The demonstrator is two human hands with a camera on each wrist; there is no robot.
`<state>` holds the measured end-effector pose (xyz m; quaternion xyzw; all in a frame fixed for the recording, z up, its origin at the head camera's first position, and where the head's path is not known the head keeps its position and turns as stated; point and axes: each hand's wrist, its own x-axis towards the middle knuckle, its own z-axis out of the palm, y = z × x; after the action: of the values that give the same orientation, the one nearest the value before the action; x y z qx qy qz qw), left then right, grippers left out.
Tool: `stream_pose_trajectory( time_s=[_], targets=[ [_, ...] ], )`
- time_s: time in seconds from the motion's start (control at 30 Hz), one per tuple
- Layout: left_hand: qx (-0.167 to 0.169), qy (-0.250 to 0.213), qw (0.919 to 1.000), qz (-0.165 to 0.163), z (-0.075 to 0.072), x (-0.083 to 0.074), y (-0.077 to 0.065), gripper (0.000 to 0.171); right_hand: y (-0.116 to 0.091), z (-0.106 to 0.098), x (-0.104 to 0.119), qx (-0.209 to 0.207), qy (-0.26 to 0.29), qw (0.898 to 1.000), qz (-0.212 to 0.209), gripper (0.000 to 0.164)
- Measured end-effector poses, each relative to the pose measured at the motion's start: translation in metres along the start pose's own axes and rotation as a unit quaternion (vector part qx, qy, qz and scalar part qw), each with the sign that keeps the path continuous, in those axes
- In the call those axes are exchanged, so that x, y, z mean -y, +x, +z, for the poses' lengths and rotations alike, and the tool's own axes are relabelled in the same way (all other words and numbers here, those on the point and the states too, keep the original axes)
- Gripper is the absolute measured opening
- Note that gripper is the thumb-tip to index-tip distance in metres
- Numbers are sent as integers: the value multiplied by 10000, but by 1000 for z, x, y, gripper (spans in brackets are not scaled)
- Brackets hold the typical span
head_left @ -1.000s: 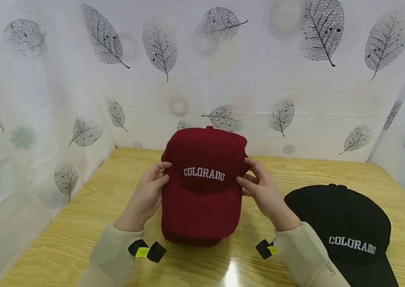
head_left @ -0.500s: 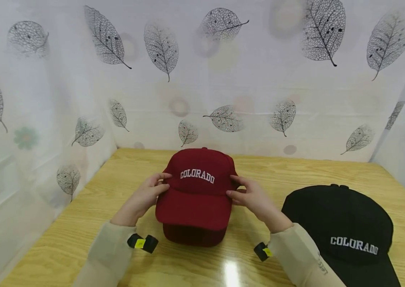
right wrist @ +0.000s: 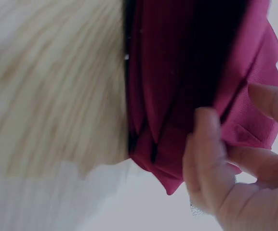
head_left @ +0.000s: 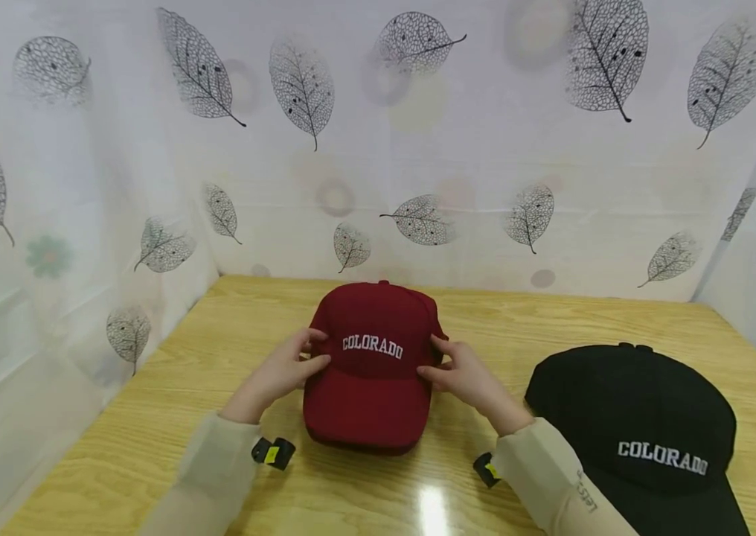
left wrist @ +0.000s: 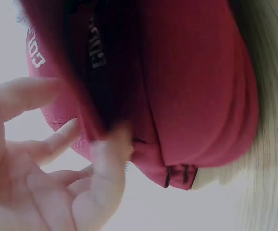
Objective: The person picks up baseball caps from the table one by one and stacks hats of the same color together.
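Observation:
A dark red baseball cap (head_left: 366, 409) with white COLORADO lettering sits in the middle of the table, brim toward me. My left hand (head_left: 282, 374) pinches its left side where crown meets brim, and my right hand (head_left: 463, 378) grips the opposite side the same way. In the left wrist view, a second red cap (left wrist: 196, 91) with white letters lies beneath the held one, and a dark gap shows between them. Layered brim edges appear at the bottom of the stack. Thumb and fingers straddle the upper cap's edge in both wrist views.
To the right lies a black COLORADO cap (head_left: 632, 402), partly behind my right sleeve (head_left: 552, 469). The wooden table (head_left: 170, 432) meets a leaf-printed curtain (head_left: 472, 149) at the back and sides.
The held red cap has come down and closer over the red cap beneath, which no longer shows separately below its brim in the head view. Both hands moved down with it.

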<state>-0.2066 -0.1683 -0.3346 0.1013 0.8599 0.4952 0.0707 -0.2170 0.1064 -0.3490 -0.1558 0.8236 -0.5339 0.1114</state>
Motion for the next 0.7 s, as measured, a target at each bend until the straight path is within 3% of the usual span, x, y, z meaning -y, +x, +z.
stream_pose_trajectory(
  time_s=[0.2,0.33,0.5,0.7],
  targets=[
    [195,472,9986,166,4,3,0,46,0,0,-4,1,-1159,9929,-254,69],
    [249,998,9940,376,7,2,0,55,0,2,-3,153,-1543,9879,14,80],
    [365,1331,9896,396,10,2,-2,65,-2,3,-3,502,-1275,9903,229,91],
    [485,1380,9874,601,7,5,-2,66,-3,4,-4,835,-695,9940,145,90]
  ],
)
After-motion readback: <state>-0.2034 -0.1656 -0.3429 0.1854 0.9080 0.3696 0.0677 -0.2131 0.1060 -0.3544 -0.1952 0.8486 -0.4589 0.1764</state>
